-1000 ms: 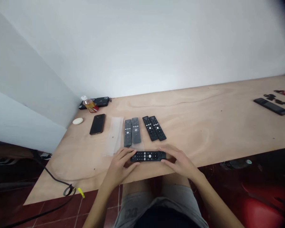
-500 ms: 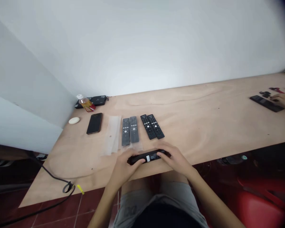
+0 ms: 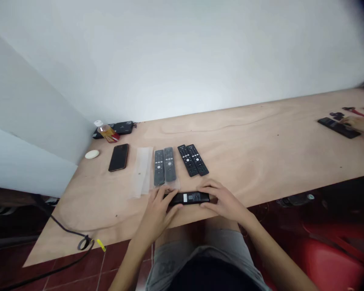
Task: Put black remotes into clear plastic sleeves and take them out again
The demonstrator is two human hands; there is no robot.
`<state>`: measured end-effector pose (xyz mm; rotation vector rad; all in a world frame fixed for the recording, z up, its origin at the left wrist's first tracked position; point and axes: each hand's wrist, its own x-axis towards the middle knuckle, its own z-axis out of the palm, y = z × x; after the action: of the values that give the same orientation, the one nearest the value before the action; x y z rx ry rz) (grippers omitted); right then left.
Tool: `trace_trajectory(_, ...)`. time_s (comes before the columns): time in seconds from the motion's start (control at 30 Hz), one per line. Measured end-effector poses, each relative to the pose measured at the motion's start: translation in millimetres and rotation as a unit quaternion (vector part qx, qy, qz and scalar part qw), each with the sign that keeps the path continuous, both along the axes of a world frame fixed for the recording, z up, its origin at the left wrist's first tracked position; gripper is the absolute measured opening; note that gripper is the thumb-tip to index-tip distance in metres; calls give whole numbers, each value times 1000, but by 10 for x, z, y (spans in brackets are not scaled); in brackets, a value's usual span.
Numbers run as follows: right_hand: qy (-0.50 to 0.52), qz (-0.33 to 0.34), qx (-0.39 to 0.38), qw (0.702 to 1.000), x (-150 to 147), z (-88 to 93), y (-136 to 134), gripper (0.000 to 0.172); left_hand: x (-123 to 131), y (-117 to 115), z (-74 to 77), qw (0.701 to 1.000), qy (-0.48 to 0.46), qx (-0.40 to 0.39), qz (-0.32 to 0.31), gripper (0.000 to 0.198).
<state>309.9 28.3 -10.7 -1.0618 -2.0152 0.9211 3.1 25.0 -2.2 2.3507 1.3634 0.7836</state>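
Note:
A black remote control [image 3: 190, 198] lies crosswise near the table's front edge, its back with a white label facing up. My left hand [image 3: 161, 208] grips its left end between thumb and fingers. At the other end, my right hand [image 3: 220, 199] holds it the same way. Just beyond, two remotes in clear plastic sleeves [image 3: 164, 165] lie side by side. Two bare black remotes [image 3: 193, 160] rest to the right of them, buttons up. Flat clear plastic sleeves [image 3: 143, 171] lie on the left.
On the wooden table [image 3: 245, 141] are a phone [image 3: 119, 157], a white round object [image 3: 92, 154], a bottle [image 3: 107, 131] and black boxes [image 3: 123, 127]. At far right, another person's hand [image 3: 360, 123] is by a black remote [image 3: 338, 127]. A cable [image 3: 65, 229] hangs at the left.
The remote between my hands has come to lie flatter and more level, with more of its back showing. My right thumb has moved off its back to the near edge.

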Motion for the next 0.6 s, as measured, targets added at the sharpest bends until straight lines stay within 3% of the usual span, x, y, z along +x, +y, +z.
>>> trace_trajectory(0.1, 4, -3, -29, 1000, 16, 18, 8, 49, -89, -13, 32, 997, -36, -55, -29, 42)
trace_trajectory(0.27, 21, -9, -63, 998, 53, 71, 14, 46, -351, -75, 1, 976, -166, -125, 66, 37)
trace_trajectory(0.37, 24, -6, -61, 998, 65, 75, 19, 47, -438, -115, -13, 971, -180, -136, 75, 38)
trace_trajectory(0.6, 25, 22, -31, 999, 45, 49, 28, 49, -72, -79, 16, 994, -88, -63, -13, 39)
